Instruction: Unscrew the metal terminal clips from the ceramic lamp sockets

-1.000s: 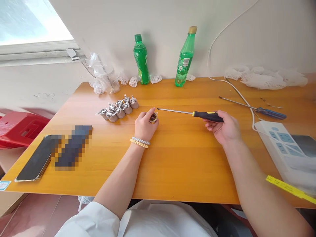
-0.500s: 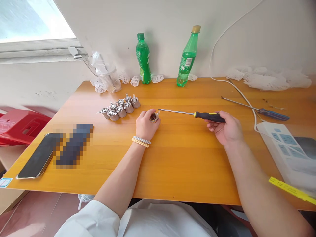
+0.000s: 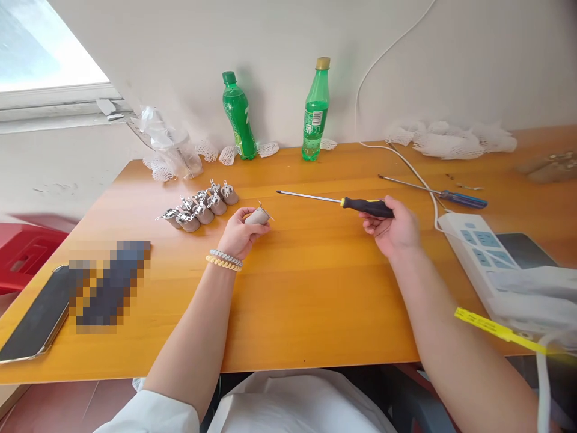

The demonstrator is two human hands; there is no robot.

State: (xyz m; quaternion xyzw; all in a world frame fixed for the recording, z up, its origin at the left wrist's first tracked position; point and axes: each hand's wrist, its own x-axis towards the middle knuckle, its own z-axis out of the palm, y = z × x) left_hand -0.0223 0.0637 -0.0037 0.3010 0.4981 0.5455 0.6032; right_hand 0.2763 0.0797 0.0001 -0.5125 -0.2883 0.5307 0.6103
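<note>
Indoors, over an orange table [image 3: 315, 300], hands grip a socket [image 3: 258, 216] and a screwdriver [image 3: 342, 202].

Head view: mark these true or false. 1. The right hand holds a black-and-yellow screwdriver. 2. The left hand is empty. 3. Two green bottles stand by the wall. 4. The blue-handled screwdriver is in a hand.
1. True: the right hand grips the black-and-yellow screwdriver.
2. False: the left hand holds a small grey socket part.
3. True: one green bottle, another.
4. False: the blue-handled screwdriver lies on the table.
</note>
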